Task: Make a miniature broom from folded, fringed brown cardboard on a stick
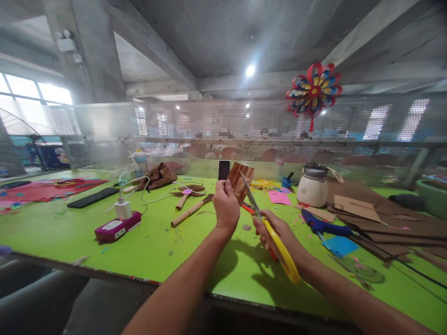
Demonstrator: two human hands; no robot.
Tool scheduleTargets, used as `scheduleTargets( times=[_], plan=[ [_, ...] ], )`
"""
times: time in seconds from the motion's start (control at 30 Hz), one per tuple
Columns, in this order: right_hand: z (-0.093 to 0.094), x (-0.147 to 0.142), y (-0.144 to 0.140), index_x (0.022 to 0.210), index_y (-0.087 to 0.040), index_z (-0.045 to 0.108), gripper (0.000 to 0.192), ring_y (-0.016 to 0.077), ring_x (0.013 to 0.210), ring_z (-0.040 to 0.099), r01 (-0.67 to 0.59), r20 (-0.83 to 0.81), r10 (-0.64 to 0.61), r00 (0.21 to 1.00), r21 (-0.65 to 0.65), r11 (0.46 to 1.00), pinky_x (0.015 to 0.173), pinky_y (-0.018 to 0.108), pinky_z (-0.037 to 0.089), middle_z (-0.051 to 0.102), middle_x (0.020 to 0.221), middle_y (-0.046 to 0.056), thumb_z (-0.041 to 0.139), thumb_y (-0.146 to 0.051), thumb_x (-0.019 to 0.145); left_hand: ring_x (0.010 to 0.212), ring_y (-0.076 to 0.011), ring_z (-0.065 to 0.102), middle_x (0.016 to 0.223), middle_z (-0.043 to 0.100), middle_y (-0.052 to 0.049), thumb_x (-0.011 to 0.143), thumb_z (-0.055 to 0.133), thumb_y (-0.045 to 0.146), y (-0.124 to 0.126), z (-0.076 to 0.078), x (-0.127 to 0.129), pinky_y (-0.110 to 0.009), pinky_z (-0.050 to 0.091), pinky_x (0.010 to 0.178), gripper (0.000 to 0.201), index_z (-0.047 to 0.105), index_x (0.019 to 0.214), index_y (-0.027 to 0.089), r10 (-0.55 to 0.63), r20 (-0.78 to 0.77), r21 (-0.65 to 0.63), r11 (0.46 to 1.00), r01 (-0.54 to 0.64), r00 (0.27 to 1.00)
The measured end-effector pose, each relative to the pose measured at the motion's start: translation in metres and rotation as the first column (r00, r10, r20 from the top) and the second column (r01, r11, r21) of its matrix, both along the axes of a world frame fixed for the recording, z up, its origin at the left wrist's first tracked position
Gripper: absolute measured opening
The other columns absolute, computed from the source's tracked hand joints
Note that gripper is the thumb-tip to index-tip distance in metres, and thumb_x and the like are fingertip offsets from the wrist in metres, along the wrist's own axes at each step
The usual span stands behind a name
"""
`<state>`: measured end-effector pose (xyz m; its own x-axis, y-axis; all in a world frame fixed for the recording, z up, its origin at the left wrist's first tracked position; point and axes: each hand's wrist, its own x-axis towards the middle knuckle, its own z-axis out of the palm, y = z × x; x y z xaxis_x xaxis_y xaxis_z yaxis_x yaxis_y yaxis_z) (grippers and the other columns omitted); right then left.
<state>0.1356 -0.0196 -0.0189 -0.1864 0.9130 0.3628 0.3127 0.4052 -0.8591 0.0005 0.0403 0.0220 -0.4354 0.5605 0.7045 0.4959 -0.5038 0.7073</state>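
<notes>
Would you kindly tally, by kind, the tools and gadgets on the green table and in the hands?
Scissors: 1, yellow-handled scissors, in the right hand
Glue guns: 1, blue glue gun
Phones: 1, black phone
Kettles: 1, white kettle
Total: 4
The left hand holds brown cardboard piece.

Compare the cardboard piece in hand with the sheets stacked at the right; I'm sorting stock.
The held cardboard piece is small, upright, pinched by the left hand; the cardboard sheets are large and lie flat on the green table. Both are brown.
</notes>
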Motion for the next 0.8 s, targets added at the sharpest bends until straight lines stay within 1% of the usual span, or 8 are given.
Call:
scheduleTargets(
  times=[0.17,0.33,0.63,0.8],
  plan=[
    [0.0,-0.0003,-0.0013,0.094,-0.021,0.051,0.04,0.0092,0.042,0.044,0.01,0.003,-0.01,1.0,-0.017,1.0,0.039,0.022,0.036,0.049,0.06,-0.004,0.046,-0.06,0.085,0.059,-0.0137,0.048,0.064,0.054,0.001,0.094,0.04,0.029,0.0009,-0.0003,-0.0004,-0.025,0.034,0.059,0.02,0.05,0.079,0.019,-0.014,0.004,0.005,1.0,0.014,1.0],
    [-0.0006,-0.0009,-0.0017,0.097,-0.021,0.052,0.042,0.0083,0.04,0.042,0.021,-0.004,-0.021,1.0,-0.019,1.0,0.038,0.02,0.032,0.048,0.059,-0.005,0.046,-0.06,0.085,0.058,-0.0135,0.047,0.064,0.053,0.001,0.093,0.041,0.028,-0.0002,0.0016,-0.0016,-0.025,0.033,0.059,0.02,0.05,0.078,0.018,-0.022,0.004,0.007,1.0,0.022,1.0],
    [-0.0029,-0.0013,-0.003,0.094,-0.02,0.052,0.038,0.0075,0.038,0.04,0.04,0.008,-0.04,0.999,-0.018,0.999,0.036,0.019,0.03,0.047,0.056,-0.006,0.046,-0.057,0.086,0.058,-0.0134,0.046,0.064,0.052,0.001,0.093,0.041,0.028,0.0002,0.0013,-0.0025,-0.025,0.032,0.059,0.02,0.049,0.078,0.018,-0.026,-0.003,0.016,1.0,0.026,1.0],
    [-0.0001,-0.0013,-0.0047,0.093,-0.02,0.052,0.037,0.0074,0.037,0.038,0.064,0.02,-0.064,0.998,-0.021,0.998,0.035,0.019,0.029,0.045,0.054,-0.006,0.046,-0.056,0.086,0.056,-0.013,0.044,0.061,0.049,0.002,0.093,0.041,0.028,0.0001,0.0016,-0.0036,-0.025,0.031,0.058,0.021,0.049,0.076,0.018,-0.028,-0.001,0.001,1.0,0.028,1.0]
  ],
)
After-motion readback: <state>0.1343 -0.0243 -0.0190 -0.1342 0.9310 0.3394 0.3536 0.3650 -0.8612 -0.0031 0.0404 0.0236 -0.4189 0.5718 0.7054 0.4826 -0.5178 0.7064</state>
